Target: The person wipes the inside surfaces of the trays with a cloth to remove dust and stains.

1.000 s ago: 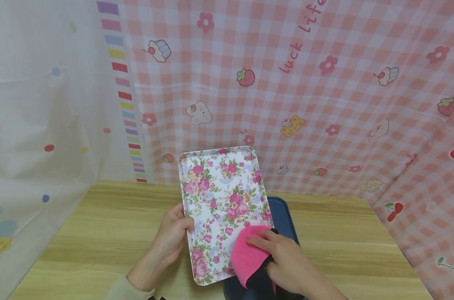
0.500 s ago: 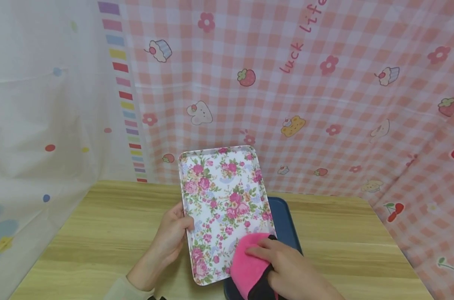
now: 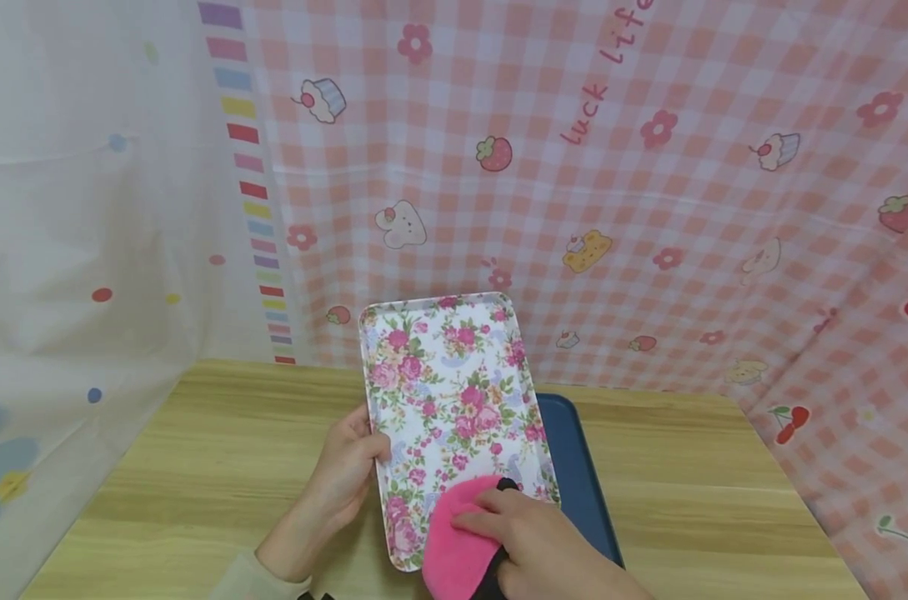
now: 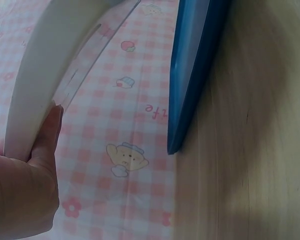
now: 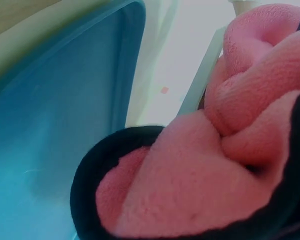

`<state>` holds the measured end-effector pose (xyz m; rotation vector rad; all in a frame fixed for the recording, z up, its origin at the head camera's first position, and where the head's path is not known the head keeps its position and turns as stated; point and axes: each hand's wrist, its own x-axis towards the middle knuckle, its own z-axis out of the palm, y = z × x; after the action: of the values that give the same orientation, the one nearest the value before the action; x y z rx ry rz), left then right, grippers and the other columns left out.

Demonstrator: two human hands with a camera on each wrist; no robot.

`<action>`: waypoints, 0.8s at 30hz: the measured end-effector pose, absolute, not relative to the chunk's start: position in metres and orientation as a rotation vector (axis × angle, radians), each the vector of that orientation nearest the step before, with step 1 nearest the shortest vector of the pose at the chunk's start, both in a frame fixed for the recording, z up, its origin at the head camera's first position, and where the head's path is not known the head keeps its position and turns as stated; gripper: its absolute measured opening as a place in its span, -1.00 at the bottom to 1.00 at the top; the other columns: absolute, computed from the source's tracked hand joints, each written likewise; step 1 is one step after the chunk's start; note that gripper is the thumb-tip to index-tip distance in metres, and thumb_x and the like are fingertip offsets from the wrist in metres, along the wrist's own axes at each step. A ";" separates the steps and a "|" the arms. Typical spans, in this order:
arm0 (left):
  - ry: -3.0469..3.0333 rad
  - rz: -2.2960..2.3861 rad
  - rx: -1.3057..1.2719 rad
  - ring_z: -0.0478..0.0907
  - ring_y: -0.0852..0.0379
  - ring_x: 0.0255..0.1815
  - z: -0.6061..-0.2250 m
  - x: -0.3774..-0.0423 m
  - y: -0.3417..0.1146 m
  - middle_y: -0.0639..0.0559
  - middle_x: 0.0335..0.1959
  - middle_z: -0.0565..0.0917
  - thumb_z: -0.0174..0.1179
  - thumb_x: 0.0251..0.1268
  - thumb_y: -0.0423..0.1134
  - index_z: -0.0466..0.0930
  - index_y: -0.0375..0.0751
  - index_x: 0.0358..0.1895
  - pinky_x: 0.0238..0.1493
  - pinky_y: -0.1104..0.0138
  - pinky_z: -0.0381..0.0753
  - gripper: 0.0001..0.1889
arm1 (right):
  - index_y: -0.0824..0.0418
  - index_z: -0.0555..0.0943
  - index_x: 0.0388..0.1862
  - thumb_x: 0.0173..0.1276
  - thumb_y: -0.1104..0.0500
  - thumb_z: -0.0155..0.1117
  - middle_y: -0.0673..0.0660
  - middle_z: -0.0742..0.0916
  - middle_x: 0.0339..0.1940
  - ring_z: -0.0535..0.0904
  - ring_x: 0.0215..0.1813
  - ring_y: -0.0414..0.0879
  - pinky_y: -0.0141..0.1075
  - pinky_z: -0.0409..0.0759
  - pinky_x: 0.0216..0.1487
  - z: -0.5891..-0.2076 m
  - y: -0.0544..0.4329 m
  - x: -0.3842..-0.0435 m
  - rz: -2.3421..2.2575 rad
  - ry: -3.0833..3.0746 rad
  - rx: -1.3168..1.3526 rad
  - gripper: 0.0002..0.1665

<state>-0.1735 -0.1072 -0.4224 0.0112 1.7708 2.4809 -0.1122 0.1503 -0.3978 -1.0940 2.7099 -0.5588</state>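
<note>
Tilted up above the table is a white tray (image 3: 442,383) printed with pink roses. My left hand (image 3: 341,479) grips its left edge, thumb on the front. In the left wrist view, the fingers pinch the tray's pale rim (image 4: 35,80). A pink cloth with black edging (image 3: 461,533) lies against the tray's lower part, bunched under my right hand (image 3: 539,542), which holds it. The right wrist view is filled by the folds of the pink cloth (image 5: 190,180); the fingers are hidden there.
Behind the floral tray, a dark blue tray (image 3: 584,475) rests on the wooden table (image 3: 694,492), partly covered. A pink checked curtain (image 3: 529,200) stands at the back, continuing on the right. A white curtain (image 3: 123,233) hangs to the left.
The right hand has slid the pink cloth down and to the left across the tray's lower end. My left hand and the floral tray have stayed nearly still.
</note>
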 end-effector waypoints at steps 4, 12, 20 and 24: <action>1.774 2.486 0.001 0.68 0.00 0.06 -0.423 -0.174 -0.107 -0.28 0.17 0.68 -0.04 -0.14 -0.66 0.44 -0.46 0.39 0.01 0.30 0.70 -0.21 | -0.08 0.68 0.31 0.16 0.38 0.37 -0.12 0.67 0.17 0.54 0.14 -0.25 -0.32 0.63 0.06 -0.396 0.141 -0.113 -0.550 2.688 -1.177 -0.28; 1.779 2.486 0.005 0.66 0.03 0.08 -0.424 -0.174 -0.108 -0.28 0.19 0.67 -0.04 -0.12 -0.66 0.43 -0.45 0.41 0.03 0.32 0.69 -0.21 | -0.11 0.67 0.33 0.20 0.36 0.33 -0.13 0.67 0.21 0.56 0.14 -0.24 -0.32 0.62 0.10 -0.392 0.125 -0.114 -0.493 2.726 -1.296 -0.29; 1.766 2.494 0.008 0.65 0.07 0.07 -0.423 -0.174 -0.108 -0.30 0.23 0.64 -0.05 -0.08 -0.66 0.40 -0.45 0.43 -0.01 0.35 0.69 -0.21 | -0.10 0.66 0.36 0.15 0.34 0.30 -0.03 0.66 0.22 0.59 0.16 -0.18 -0.26 0.65 0.06 -0.385 0.112 -0.123 -0.441 2.818 -1.272 -0.25; 1.750 2.494 0.022 0.66 0.08 0.02 -0.423 -0.175 -0.108 -0.30 0.19 0.66 -0.06 -0.08 -0.66 0.41 -0.47 0.42 -0.06 0.36 0.68 -0.22 | -0.06 0.68 0.34 0.12 0.34 0.33 0.02 0.67 0.21 0.60 0.17 -0.13 -0.24 0.66 0.06 -0.381 0.107 -0.129 -0.426 2.841 -1.260 -0.26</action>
<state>-0.1749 -0.1080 -0.4229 0.0220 1.7504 2.4938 -0.1287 0.1073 -0.3810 -1.2598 2.8409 -0.4259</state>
